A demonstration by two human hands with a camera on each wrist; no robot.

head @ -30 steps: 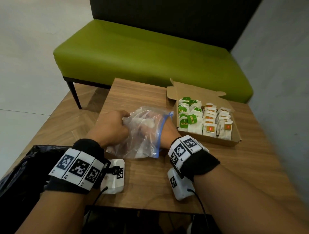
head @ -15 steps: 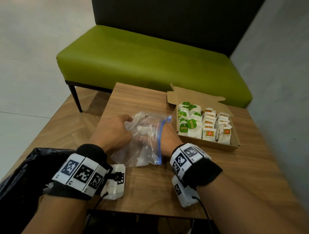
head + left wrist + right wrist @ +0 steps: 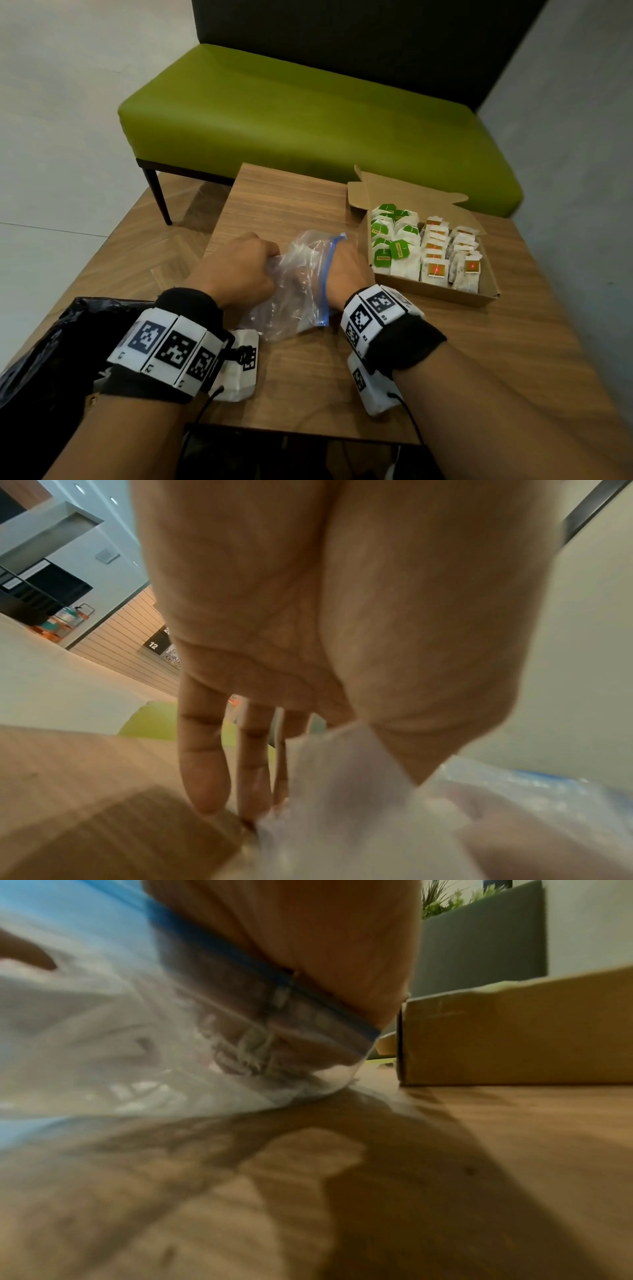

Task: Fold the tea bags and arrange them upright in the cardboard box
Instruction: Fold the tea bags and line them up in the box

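A clear zip bag (image 3: 291,301) with a blue seal lies on the wooden table (image 3: 479,359). My left hand (image 3: 267,257) grips its closed end, thumb and fingers (image 3: 205,777) pinching the plastic (image 3: 342,804). My right hand (image 3: 342,270) is pushed into the bag's mouth past the knuckles. Its fingers (image 3: 240,1045) show only as a blur through the plastic (image 3: 103,1042). The open cardboard box (image 3: 431,294) stands just right of it, its wall (image 3: 514,1034) close by. Inside stand rows of folded tea bags, green tags (image 3: 390,246) on the left, red ones (image 3: 435,269) on the right.
A green bench (image 3: 308,120) stands behind the table. A black plastic bag (image 3: 51,342) lies at the near left, beside the table edge. The box's lid flap (image 3: 363,195) stands up at the back. A grey wall (image 3: 582,171) runs along the right.
The left hand has bunched the bag's closed end a little tighter toward the right hand, and the bag looks narrower. The right hand stays inside the bag. The box has not moved.
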